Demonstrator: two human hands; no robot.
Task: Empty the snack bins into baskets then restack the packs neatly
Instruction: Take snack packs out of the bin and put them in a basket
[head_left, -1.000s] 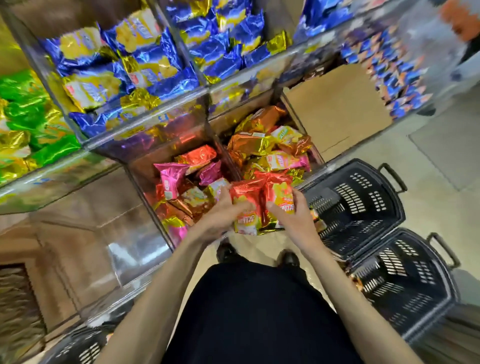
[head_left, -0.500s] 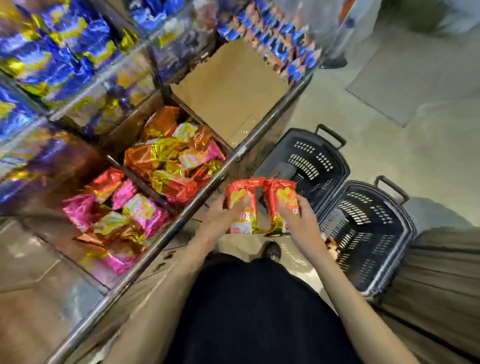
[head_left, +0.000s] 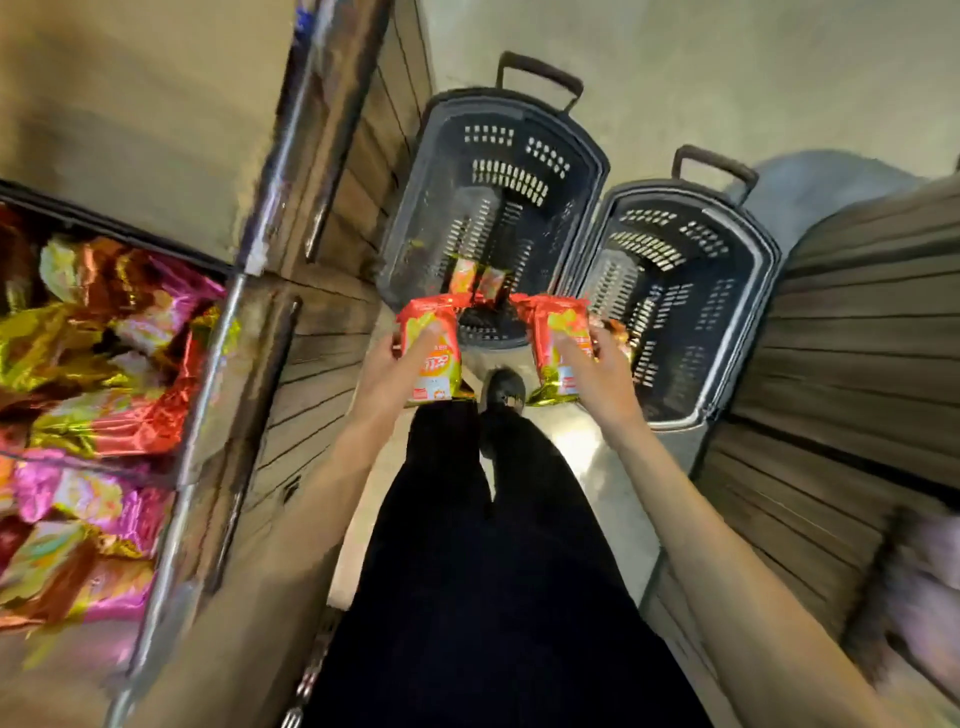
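Note:
My left hand (head_left: 387, 371) grips one red and yellow snack pack (head_left: 434, 358). My right hand (head_left: 597, 376) grips a second red snack pack (head_left: 558, 340). Both packs hang over the near end of the left dark basket (head_left: 582, 150) on the floor, which has a couple of red packs (head_left: 475, 278) in it. A second dark basket (head_left: 763, 260) stands beside it on the right; packs peek out by my right hand. The snack bin (head_left: 104, 364) at the left holds several shiny red, gold and pink packs.
A steel rail (head_left: 213, 358) edges the bins at the left, with wood-slat panels (head_left: 332, 332) below it. Another slatted unit (head_left: 852, 374) stands at the right. My black trousers and a shoe (head_left: 501, 389) fill the aisle floor between them.
I have turned away from the bins toward the floor. Both hands carried the red packs from the bin to above the left basket and moved apart, one pack in each.

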